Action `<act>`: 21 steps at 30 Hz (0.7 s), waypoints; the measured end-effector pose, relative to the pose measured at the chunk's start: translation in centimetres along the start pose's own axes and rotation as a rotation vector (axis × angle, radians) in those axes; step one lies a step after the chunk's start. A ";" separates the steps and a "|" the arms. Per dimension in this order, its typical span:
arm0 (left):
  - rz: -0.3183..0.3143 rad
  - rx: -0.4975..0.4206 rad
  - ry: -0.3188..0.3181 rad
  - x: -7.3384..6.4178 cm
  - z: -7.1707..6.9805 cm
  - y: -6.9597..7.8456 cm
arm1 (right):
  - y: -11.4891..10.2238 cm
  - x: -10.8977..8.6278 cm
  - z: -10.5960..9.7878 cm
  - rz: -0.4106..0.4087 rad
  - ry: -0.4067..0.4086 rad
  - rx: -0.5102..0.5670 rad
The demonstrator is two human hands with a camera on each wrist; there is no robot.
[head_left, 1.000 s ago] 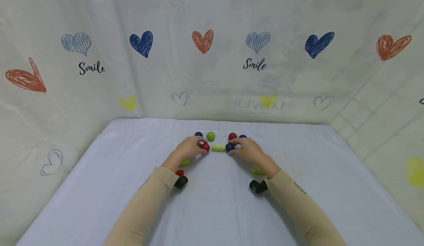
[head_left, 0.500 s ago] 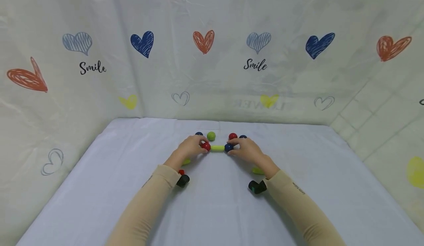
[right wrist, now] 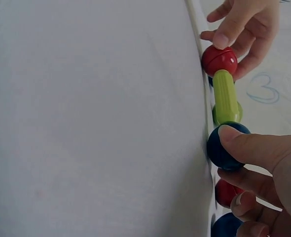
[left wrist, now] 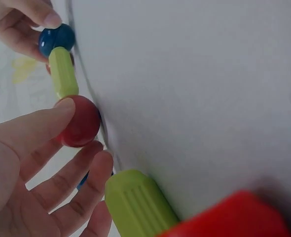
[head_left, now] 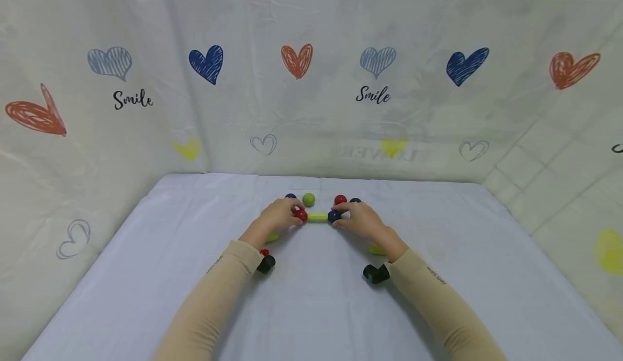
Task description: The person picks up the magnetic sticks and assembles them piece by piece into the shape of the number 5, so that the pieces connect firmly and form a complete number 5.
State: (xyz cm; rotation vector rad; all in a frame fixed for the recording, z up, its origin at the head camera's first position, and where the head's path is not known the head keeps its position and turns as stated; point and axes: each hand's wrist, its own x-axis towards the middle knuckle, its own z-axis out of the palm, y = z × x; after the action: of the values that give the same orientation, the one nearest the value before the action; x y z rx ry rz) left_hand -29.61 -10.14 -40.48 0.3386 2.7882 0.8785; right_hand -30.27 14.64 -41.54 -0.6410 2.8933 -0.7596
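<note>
Pale sheeting (head_left: pixel 331 9), printed with blue, orange, yellow and outlined hearts and the word "Smile" twice, hung behind and to the sides of a table (head_left: pixel 311 312) covered in white cloth. Two beige sleeves reached forward over it, the left sleeve (head_left: pixel 214 296) and the right sleeve (head_left: pixel 438 301) slanting inward towards the far edge.

At their ends the two hands faced each other. The left hand (head_left: pixel 278 216) had a red ball (head_left: pixel 301 215) pinched between its thumb and fingers; the right hand (head_left: pixel 364 220) gripped a dark blue ball (head_left: pixel 334 216) in the same manner. One black object (head_left: pixel 266 264) showed beside the left cuff, another black object (head_left: pixel 376 274) beside the right.

Behind the hands, near the far edge, stood a row of balls: from left to right, a partly hidden blue ball (head_left: pixel 290 195), a green ball (head_left: pixel 309 199), a second red ball (head_left: pixel 340 199) and another blue ball (head_left: pixel 356 200), also partly covered.

Between the two held balls ran a yellow-green rod (head_left: pixel 318 217), touching the red at one end and the blue at the other. Similar yellow-green pieces showed by the left wrist (head_left: pixel 272 237) and the right wrist (head_left: pixel 377 249). Smallest in sight was a red piece (head_left: pixel 264 252) by the left cuff.
</note>
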 end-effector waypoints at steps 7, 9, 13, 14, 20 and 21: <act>0.002 0.008 -0.008 -0.4 -0.4 0.2 | 0.2 -0.1 0.0 -0.011 0.000 0.008; 0.008 0.010 -0.006 -0.6 -0.7 0.2 | 0.2 0.0 0.0 -0.010 0.001 0.009; 0.038 0.034 0.002 -1.2 -1.4 0.0 | 0.2 0.0 0.1 0.000 -0.005 0.017; 0.049 0.043 0.004 -1.4 -1.5 -0.1 | 0.2 0.0 0.1 0.001 -0.006 0.018; 0.090 0.064 0.020 -2.6 -2.6 -0.6 | 0.1 0.0 0.0 0.010 -0.011 0.017; 0.093 0.062 0.023 -2.9 -2.8 -0.6 | 0.1 0.0 0.0 0.010 -0.011 0.018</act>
State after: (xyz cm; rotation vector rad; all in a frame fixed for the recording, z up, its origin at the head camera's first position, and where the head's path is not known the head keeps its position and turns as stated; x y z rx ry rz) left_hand -27.66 -12.95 -38.27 0.4742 2.8454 0.8221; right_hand -30.29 14.76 -41.63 -0.6262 2.8744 -0.7775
